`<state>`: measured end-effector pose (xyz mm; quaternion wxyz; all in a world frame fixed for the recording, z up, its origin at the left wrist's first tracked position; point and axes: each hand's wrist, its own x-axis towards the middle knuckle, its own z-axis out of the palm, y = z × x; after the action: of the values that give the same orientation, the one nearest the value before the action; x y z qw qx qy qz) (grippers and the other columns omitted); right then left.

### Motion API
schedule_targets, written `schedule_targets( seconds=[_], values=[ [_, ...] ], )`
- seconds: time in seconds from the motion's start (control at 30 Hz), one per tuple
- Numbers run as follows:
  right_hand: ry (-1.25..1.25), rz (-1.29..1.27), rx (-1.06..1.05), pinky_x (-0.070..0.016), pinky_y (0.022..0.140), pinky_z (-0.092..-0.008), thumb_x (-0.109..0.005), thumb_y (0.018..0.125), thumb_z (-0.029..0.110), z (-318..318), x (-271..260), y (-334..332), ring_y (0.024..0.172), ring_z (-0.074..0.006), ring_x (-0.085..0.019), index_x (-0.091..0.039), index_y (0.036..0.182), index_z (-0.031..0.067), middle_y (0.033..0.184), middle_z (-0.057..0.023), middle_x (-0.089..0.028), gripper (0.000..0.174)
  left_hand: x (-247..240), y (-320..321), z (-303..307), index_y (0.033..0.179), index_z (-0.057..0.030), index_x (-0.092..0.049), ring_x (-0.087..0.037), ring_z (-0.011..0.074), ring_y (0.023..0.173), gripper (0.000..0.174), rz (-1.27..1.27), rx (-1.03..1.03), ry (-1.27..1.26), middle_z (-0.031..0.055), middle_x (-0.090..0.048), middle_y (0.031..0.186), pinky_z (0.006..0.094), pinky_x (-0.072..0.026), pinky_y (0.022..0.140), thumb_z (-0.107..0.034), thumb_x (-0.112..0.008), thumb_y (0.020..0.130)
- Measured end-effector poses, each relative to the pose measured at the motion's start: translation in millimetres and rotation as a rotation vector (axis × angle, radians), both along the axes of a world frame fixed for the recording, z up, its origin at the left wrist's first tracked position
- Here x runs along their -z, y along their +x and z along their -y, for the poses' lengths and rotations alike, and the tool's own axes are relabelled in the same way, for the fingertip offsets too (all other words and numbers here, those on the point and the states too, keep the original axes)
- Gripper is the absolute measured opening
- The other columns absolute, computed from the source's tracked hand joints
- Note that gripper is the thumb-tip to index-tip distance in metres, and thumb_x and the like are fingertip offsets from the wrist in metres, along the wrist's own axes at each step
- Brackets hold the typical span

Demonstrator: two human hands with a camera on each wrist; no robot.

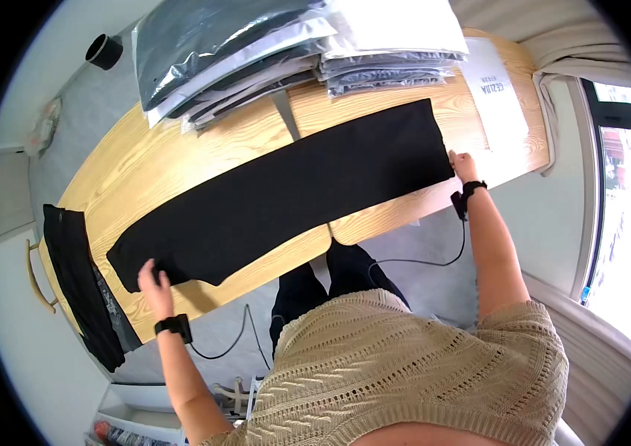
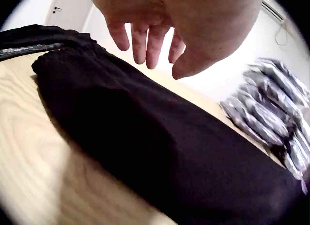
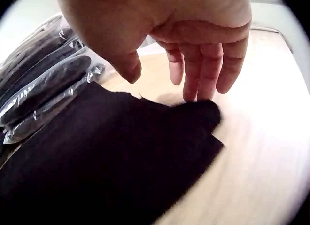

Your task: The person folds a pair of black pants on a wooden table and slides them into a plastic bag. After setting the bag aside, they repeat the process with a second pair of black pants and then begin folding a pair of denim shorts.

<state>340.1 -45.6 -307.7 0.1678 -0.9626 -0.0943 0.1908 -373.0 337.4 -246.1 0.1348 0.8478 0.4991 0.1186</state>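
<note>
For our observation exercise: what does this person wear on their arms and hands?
A black strap circles each wrist, left strap and right strap, each trailing a thin black cable. The left hand and right hand are ungloved, forearms bare. The beige open-knit top has short sleeves.

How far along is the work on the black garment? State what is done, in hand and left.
Done: the black garment lies flat, stretched along the table. In hand: left grip and right grip, fingers straight, rest at its two ends. Left, probably: folding and bagging it like the bagged stacks behind; another dark garment waits at the table's end.
</note>
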Motion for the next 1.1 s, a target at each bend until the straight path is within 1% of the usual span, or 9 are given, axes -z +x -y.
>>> schedule_targets(
  seconds=[0.1, 0.23, 0.3, 0.47, 0.5, 0.63, 0.7, 0.77, 1.1],
  values=[
    [0.061, -0.001, 0.095, -0.0486, 0.075, -0.0391, -0.063, 0.079, 0.046, 23.2, 13.3, -21.0, 0.079, -0.0337, -0.063, -0.062, 0.085, -0.0027, 0.078, -0.0211, -0.065, 0.049, -2.7, 43.2, 62.5, 0.113, -0.0021, -0.053, -0.05, 0.0338, 0.106, 0.04, -0.035, 0.086, -0.18, 0.0168, -0.054, 0.111, 0.041, -0.0386, 0.094, 0.002, -0.06, 0.074],
    [0.159, 0.064, 0.095, -0.0461, 0.052, -0.0332, -0.066, 0.079, 0.043, 24.4, 34.8, -31.8, 0.052, -0.0176, -0.056, -0.059, 0.075, -0.0023, 0.06, -0.01, -0.058, 0.046, 26.4, 76.2, 127.6, 0.116, -0.0028, -0.05, -0.044, 0.0384, 0.112, 0.045, -0.059, 0.04, -0.141, 0.0209, -0.046, 0.121, 0.044, -0.0377, 0.095, 0.001, -0.059, 0.072],
    [0.277, -0.204, 0.184, -0.0435, 0.047, -0.0278, -0.071, 0.078, 0.022, 12.1, 9.7, -39.9, 0.052, -0.0142, -0.051, -0.054, 0.075, 0.0001, 0.061, -0.0032, -0.051, 0.028, 40.5, 88.2, 148.2, 0.121, -0.0028, -0.048, -0.041, 0.0397, 0.117, 0.049, -0.105, -0.057, -0.088, 0.0231, -0.041, 0.128, 0.0448, -0.0347, 0.099, 0.001, -0.058, 0.074],
    [0.505, -0.241, 0.11, -0.0476, 0.058, -0.0296, -0.074, 0.072, 0.018, 16.0, -1.3, -32.0, 0.067, -0.0163, -0.055, -0.059, 0.083, -0.0002, 0.07, -0.0042, -0.056, 0.026, 65.2, 95.7, 159.1, 0.123, 0.0003, -0.046, -0.039, 0.0403, 0.12, 0.047, -0.054, -0.178, -0.027, 0.0249, -0.04, 0.13, 0.0442, -0.0337, 0.101, 0.003, -0.052, 0.076],
    [0.089, -0.073, -0.225, -0.0478, 0.064, -0.0328, -0.073, 0.072, 0.026, 17.1, -19.1, -19.7, 0.071, -0.018, -0.057, -0.062, 0.088, -0.002, 0.078, -0.0087, -0.062, 0.034, 66.2, 95.2, 156.1, 0.12, 0.0004, -0.047, -0.042, 0.0403, 0.116, 0.047, -0.035, -0.158, -0.015, 0.025, -0.044, 0.123, 0.0439, -0.0352, 0.099, 0.003, -0.051, 0.074],
    [0.454, 0.015, -0.085, -0.045, 0.071, -0.0318, -0.071, 0.074, 0.028, 33.9, -2.6, 13.3, 0.075, -0.0175, -0.057, -0.064, 0.088, -0.0013, 0.074, -0.0063, -0.062, 0.033, 52.7, 99.9, 160.3, 0.109, 0.0012, -0.054, -0.047, 0.0363, 0.109, 0.037, 0.001, -0.107, -0.187, 0.021, -0.053, 0.112, 0.0437, -0.038, 0.096, 0.002, -0.052, 0.072],
    [0.204, 0.228, -0.266, -0.047, 0.077, -0.0365, -0.068, 0.076, 0.023, 42.6, -0.5, 30.4, 0.08, -0.0292, -0.061, -0.062, 0.09, -0.0031, 0.079, -0.0142, -0.063, 0.031, 55.0, 100.3, 171.4, 0.1, 0.0, -0.057, -0.05, 0.0354, 0.105, 0.03, 0.031, 0.026, -0.138, 0.0182, -0.055, 0.107, 0.0423, -0.0413, 0.092, 0.002, -0.054, 0.071],
    [0.21, 0.443, 0.01, -0.0468, 0.076, -0.0413, -0.065, 0.076, 0.019, 34.6, 2.1, 23.9, 0.081, -0.0337, -0.06, -0.059, 0.094, -0.0029, 0.088, -0.0182, -0.063, 0.029, 30.1, 106.2, 187.2, 0.099, -0.0015, -0.058, -0.051, 0.0339, 0.102, 0.031, 0.022, 0.02, -0.141, 0.0161, -0.055, 0.105, 0.0409, -0.0429, 0.09, -0.001, -0.058, 0.068],
    [0.633, 0.086, -0.879, -0.0469, 0.079, -0.0378, -0.057, 0.078, 0.005, -117.1, -74.8, -223.4, 0.085, -0.0322, -0.059, -0.063, 0.088, 0.0038, 0.089, -0.0145, -0.063, 0.012, 24.9, 61.6, 161.2, 0.088, -0.0036, -0.056, -0.053, 0.0335, 0.094, 0.014, 0.002, -0.295, 0.002, 0.0148, -0.056, 0.095, 0.0429, -0.0427, 0.082, -0.003, -0.055, 0.074]
  ],
)
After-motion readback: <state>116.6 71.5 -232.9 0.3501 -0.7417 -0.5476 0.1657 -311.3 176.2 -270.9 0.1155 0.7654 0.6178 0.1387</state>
